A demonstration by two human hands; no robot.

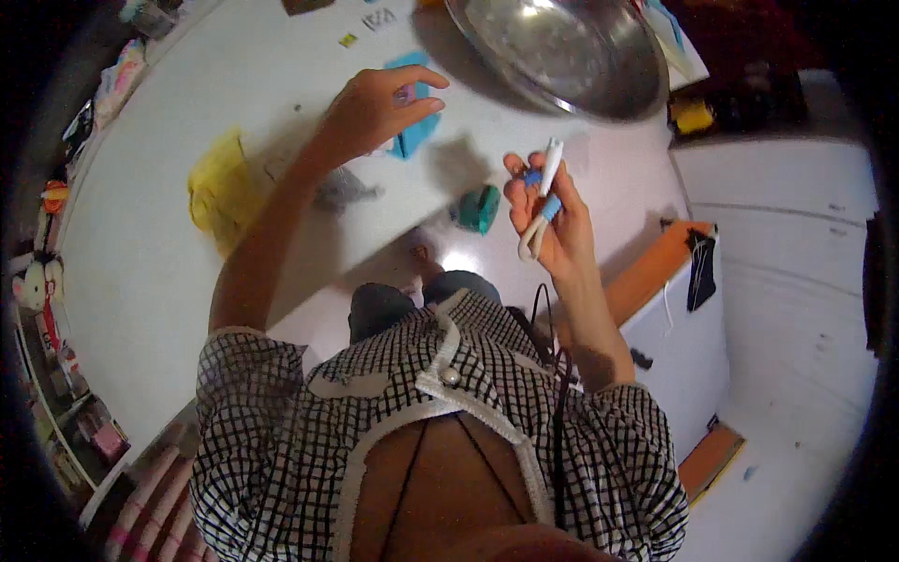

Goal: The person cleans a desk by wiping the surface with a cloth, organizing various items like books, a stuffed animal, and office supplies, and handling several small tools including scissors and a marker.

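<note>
My right hand [567,229] is closed round a looped cream cord [532,241] with a light blue wrap. A slim white piece [552,167], perhaps the cord's plug end, sticks up between thumb and fingers, and a small dark blue bit [534,176] shows beside it. My left hand [370,112] hovers over the table with thumb and fingers curved apart, nothing visible between them. Behind its fingers is a flat blue packet [412,140]. A green bundle [479,208] sits at the table edge, left of my right hand.
On the white table [140,215] lie a crumpled yellow cloth or bag [223,187], a grey clear plastic bag [345,190] and a small yellow-green packet [347,40]. A large metal basin [585,56] stands at the far right. White drawers [787,201] are to the right.
</note>
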